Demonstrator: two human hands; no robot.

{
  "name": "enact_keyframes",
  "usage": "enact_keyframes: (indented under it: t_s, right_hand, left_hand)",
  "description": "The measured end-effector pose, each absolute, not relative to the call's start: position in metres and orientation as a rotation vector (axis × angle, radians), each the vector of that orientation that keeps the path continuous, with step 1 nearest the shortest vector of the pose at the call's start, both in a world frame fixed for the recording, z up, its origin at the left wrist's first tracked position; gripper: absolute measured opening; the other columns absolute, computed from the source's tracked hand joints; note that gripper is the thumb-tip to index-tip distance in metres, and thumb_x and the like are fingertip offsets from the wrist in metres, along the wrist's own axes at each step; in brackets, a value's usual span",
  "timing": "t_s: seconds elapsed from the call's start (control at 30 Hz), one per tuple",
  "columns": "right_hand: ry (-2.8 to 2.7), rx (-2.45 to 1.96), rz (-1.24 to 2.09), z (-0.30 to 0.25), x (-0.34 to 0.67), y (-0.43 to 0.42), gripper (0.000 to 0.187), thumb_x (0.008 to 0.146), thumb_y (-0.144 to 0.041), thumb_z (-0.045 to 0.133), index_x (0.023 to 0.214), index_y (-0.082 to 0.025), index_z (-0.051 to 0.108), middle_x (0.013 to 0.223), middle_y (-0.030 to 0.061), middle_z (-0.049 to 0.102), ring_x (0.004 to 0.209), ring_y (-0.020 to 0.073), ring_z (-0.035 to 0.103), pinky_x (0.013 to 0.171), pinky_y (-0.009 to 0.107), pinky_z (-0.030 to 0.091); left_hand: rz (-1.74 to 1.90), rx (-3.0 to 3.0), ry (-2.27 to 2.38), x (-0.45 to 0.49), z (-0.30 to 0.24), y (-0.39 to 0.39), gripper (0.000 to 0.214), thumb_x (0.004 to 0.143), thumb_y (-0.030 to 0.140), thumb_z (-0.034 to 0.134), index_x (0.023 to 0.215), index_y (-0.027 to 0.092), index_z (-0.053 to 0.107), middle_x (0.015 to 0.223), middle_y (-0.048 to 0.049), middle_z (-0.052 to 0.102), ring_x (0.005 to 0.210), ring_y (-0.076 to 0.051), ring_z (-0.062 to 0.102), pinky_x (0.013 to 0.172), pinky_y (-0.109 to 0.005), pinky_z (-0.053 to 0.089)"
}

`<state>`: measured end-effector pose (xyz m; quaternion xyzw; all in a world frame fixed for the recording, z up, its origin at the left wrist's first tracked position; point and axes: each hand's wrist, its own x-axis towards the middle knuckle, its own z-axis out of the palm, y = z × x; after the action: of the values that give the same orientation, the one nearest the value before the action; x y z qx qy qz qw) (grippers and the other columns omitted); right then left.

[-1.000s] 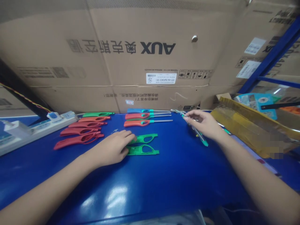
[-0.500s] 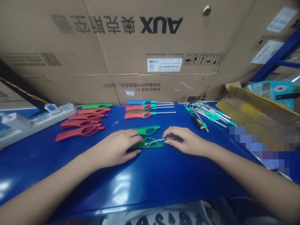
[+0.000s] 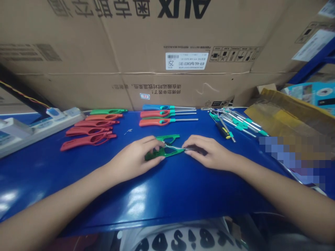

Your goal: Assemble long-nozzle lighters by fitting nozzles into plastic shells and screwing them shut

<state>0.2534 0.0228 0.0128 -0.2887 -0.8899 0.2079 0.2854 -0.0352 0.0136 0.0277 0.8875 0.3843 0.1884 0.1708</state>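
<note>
My left hand is closed around a green lighter casing half, its thumb at the near edge and its fingertips by the thin wires. These wires run across the casing to my right hand. There, thumb and fingers pinch a dark metal lighter tube at the casing's narrow end, mostly hidden by the hand. Just behind lies a second green casing half, partly covered by my left fingers.
Red, orange and green casings lie at the left, near a power strip. Several assembled lighters lie at the back. Metal tubes with teal parts and a black-yellow screwdriver are at the right. A cardboard box stands behind.
The view has tilted down slightly. My left fingers have moved in over the wires, and the near casing half is now tilted in my grip. Both hands remain close together.
</note>
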Motion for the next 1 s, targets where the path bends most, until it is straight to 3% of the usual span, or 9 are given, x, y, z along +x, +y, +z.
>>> enact_keyframes:
  t_s: [0.27, 0.47, 0.6, 0.73, 1.0]
  right_hand:
    - [-2.426, -0.715, 0.472, 0.014, 0.255, 0.024, 0.017, 0.101, -0.026, 0.055, 0.116, -0.022, 0.062, 0.104, 0.0054, 0.069, 0.094, 0.0154, 0.066, 0.083, 0.028, 0.052]
    - [-2.432, -0.727, 0.411, 0.013, 0.257, 0.027, 0.016, 0.101, -0.027, 0.054, 0.114, -0.023, 0.062, 0.101, 0.0058, 0.07, 0.091, 0.0168, 0.067, 0.08, 0.029, 0.053]
    - [-2.443, -0.735, 0.404, 0.012, 0.259, 0.029, 0.016, 0.101, -0.027, 0.054, 0.114, -0.023, 0.062, 0.1, 0.0057, 0.07, 0.091, 0.0173, 0.067, 0.079, 0.03, 0.052]
    - [-2.493, -0.751, 0.399, 0.012, 0.26, 0.029, 0.017, 0.101, -0.027, 0.052, 0.115, -0.023, 0.062, 0.103, 0.0058, 0.07, 0.092, 0.0174, 0.066, 0.08, 0.03, 0.052]
    - [-2.579, -0.847, 0.324, 0.011, 0.26, 0.031, 0.022, 0.103, -0.031, 0.048, 0.119, -0.023, 0.061, 0.106, 0.0054, 0.07, 0.093, 0.0183, 0.067, 0.076, 0.03, 0.05]
  left_hand:
    - [0.741, 2.287, 1.144, -0.032, 0.022, 0.017, 0.02, 0.091, 0.036, 0.066, 0.1, 0.019, 0.064, 0.087, -0.0014, 0.064, 0.071, -0.013, 0.06, 0.064, -0.026, 0.051]
    - [0.762, 2.052, 1.11, -0.031, 0.017, 0.019, 0.034, 0.086, 0.032, 0.069, 0.116, 0.021, 0.057, 0.104, -0.0045, 0.069, 0.077, -0.015, 0.065, 0.07, -0.029, 0.057]
    - [0.813, 1.88, 1.11, -0.028, 0.016, 0.02, 0.037, 0.087, 0.039, 0.069, 0.118, 0.019, 0.064, 0.103, -0.0066, 0.073, 0.081, -0.017, 0.067, 0.075, -0.032, 0.058]
    - [0.815, 1.701, 1.166, -0.028, 0.02, 0.022, 0.04, 0.087, 0.047, 0.069, 0.112, 0.017, 0.073, 0.092, -0.0063, 0.076, 0.075, -0.017, 0.068, 0.069, -0.03, 0.057]
    - [0.905, 1.712, 1.159, -0.027, 0.024, 0.017, 0.028, 0.081, 0.042, 0.078, 0.094, 0.018, 0.076, 0.089, -0.0038, 0.077, 0.076, -0.016, 0.07, 0.071, -0.028, 0.057]
